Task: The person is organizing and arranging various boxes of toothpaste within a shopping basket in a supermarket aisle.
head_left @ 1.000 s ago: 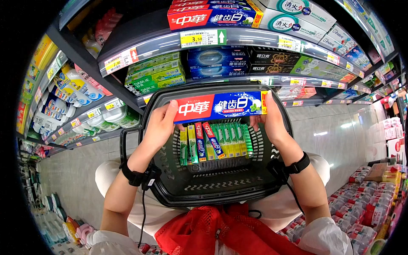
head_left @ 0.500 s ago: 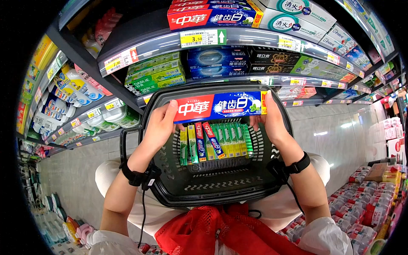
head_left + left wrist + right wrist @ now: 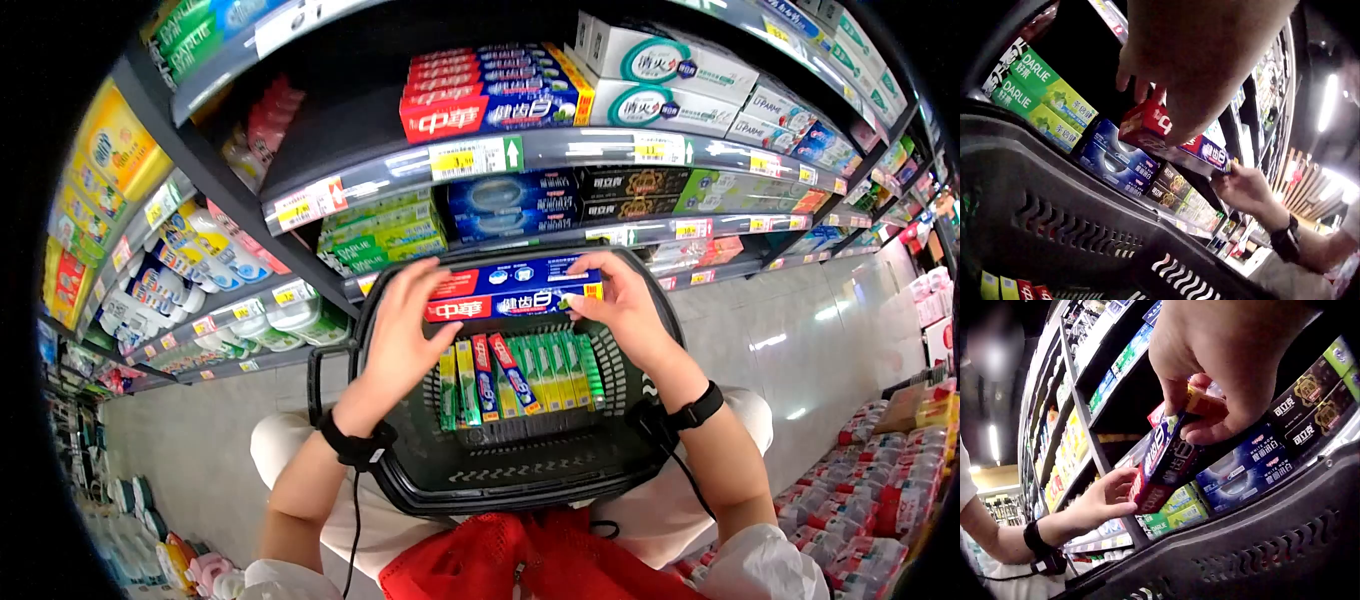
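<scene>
A long red and blue toothpaste box point(image 3: 512, 290) is held crosswise over the far rim of a black shopping basket point(image 3: 520, 480). My left hand point(image 3: 412, 312) grips its red end point(image 3: 1147, 122), and my right hand point(image 3: 612, 300) pinches its other end point(image 3: 1169, 456). The box is tilted so that its top edge faces me. Inside the basket lie several narrow toothpaste boxes point(image 3: 515, 368), green, yellow and red-blue, side by side. The basket rests on my lap.
Shelves of boxed toothpaste rise right behind the basket: matching red and blue boxes point(image 3: 490, 95) above, dark blue boxes point(image 3: 510, 200) and green Darlie boxes point(image 3: 385, 235) lower. Bottles point(image 3: 200, 240) fill shelves at left. Stacked goods point(image 3: 880, 500) stand on the floor at right.
The box has tipped away from me and moved slightly lower and farther, toward the basket's rim. The fingers of both hands have shifted on its ends. The head view has tilted upward.
</scene>
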`<action>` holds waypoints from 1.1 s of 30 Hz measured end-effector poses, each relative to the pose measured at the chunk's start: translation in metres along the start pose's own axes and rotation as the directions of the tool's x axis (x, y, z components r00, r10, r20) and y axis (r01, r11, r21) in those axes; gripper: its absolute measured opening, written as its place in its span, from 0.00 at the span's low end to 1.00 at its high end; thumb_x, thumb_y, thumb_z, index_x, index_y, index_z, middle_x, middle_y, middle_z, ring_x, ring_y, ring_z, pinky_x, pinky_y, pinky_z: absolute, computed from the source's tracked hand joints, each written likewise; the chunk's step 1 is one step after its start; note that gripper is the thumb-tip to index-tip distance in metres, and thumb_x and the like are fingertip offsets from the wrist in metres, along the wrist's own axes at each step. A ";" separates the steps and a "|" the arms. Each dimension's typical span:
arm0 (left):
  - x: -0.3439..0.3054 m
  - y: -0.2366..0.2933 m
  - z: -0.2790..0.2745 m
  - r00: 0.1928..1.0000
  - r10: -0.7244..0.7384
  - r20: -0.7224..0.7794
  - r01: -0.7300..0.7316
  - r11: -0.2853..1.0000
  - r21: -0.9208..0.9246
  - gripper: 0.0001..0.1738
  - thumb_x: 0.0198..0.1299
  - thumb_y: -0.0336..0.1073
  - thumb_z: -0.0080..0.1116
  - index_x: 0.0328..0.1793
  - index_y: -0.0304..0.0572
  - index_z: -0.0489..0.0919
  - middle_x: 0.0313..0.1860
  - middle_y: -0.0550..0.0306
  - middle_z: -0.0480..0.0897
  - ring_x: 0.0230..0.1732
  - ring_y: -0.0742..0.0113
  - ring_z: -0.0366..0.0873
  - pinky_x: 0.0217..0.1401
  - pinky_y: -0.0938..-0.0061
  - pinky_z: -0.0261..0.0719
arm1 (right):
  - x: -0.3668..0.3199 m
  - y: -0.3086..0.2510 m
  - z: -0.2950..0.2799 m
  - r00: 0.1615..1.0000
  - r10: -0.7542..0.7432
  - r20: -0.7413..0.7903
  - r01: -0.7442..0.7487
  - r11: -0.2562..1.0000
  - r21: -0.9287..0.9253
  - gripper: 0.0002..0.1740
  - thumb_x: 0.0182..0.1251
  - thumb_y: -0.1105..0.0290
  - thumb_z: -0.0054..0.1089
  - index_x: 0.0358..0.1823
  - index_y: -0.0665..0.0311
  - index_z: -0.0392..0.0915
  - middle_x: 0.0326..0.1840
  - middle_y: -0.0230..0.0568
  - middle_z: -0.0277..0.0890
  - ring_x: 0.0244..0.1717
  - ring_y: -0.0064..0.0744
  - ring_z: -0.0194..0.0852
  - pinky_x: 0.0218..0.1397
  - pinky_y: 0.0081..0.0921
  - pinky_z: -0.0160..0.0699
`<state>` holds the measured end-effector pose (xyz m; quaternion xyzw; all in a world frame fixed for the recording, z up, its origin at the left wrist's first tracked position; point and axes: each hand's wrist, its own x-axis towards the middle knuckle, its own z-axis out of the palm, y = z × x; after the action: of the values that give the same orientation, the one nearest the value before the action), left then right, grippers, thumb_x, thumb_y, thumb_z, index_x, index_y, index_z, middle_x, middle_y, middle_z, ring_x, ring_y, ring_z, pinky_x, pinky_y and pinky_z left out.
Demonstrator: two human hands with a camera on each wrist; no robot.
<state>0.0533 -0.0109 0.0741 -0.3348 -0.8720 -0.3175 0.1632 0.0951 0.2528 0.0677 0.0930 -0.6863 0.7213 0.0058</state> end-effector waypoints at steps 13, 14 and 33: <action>0.060 0.036 -0.048 0.918 0.347 -0.194 -0.242 0.875 0.419 0.25 0.42 0.22 0.56 0.51 0.39 0.72 0.45 0.51 0.75 0.46 0.53 0.71 0.50 0.64 0.66 | -0.011 -0.042 -0.001 0.998 -0.059 -0.019 0.062 0.918 0.392 0.28 0.70 0.63 0.39 0.68 0.62 0.46 0.64 0.49 0.57 0.52 0.44 0.71 0.55 0.37 0.70; 0.077 0.035 -0.058 0.918 0.318 -0.239 -0.203 0.892 0.404 0.23 0.45 0.23 0.56 0.52 0.37 0.71 0.45 0.48 0.75 0.47 0.50 0.71 0.49 0.63 0.67 | -0.011 -0.042 -0.003 0.998 -0.040 -0.049 0.055 0.927 0.371 0.29 0.70 0.59 0.39 0.68 0.63 0.47 0.65 0.50 0.56 0.53 0.42 0.70 0.55 0.36 0.69; 0.278 -0.032 -0.078 0.958 -0.024 0.285 -0.125 0.860 0.494 0.25 0.59 0.37 0.50 0.64 0.39 0.65 0.62 0.43 0.67 0.64 0.51 0.62 0.66 0.68 0.59 | -0.006 -0.038 -0.007 0.998 0.048 0.042 -0.059 0.947 0.314 0.27 0.70 0.55 0.40 0.63 0.65 0.58 0.61 0.47 0.63 0.48 0.33 0.73 0.51 0.28 0.70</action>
<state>-0.1641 0.0523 0.2560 -0.3447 -0.9296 -0.0218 0.1282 0.1055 0.2625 0.1041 0.0862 -0.5645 0.8199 -0.0404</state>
